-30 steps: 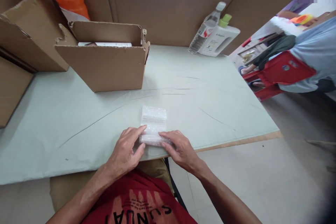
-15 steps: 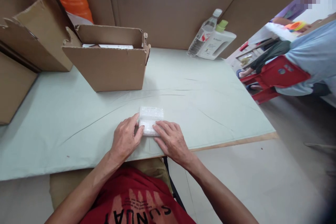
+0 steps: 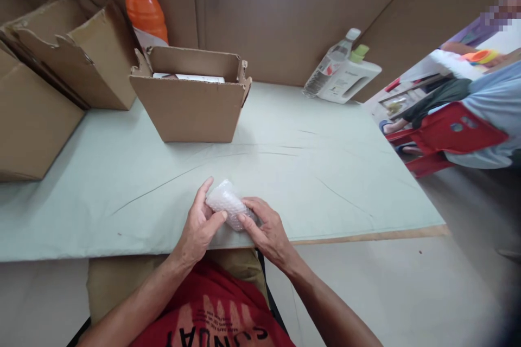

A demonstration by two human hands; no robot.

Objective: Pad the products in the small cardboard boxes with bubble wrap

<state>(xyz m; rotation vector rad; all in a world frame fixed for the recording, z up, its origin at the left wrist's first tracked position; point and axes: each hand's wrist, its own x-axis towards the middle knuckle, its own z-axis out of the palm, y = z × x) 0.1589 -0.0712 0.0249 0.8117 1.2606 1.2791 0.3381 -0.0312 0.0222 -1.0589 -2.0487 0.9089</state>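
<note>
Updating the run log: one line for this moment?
left hand: grips bundle | right hand: grips bundle | bundle: bubble-wrapped, over table edge

What the bubble-wrap bundle encloses cannot be made out through the plastic, and the left hand and right hand cover its near side. The open carton shows only a white strip above its rim. The orange bottle is cut off at the top edge. The clear bottle's label print is too small to read.
</note>
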